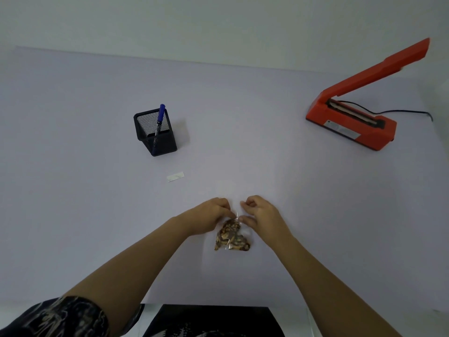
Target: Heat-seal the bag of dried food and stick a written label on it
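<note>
Pinching the clear top of one small bag (232, 237) from both sides, two hands meet a little below the middle of the frame. The left hand (211, 215) has its fingers curled, thumb and fingertips closed on the plastic. The right hand (261, 214) does the same from the other side, with its thumb against the bag's upper edge. The bag lies on the pale surface (267, 154) just below the hands, its lower part filled with brown dried pieces. Whether its mouth is open or closed cannot be made out.

One small white label (175, 176) lies flat on the surface above and to the left of the hands, well apart from the bag. Further up the frame stands one black mesh pen holder (155, 132) holding a single blue pen (160, 117), upright and leaning slightly.

At the upper right sits one orange heat sealer (352, 122) — its long arm is raised at a slant, leaving the sealing strip on the base uncovered. One black cable (401, 111) runs from behind it toward the right edge.

One dark patterned sleeve (60, 317) shows at the lower left corner — both forearms are bare from there to the hands.
</note>
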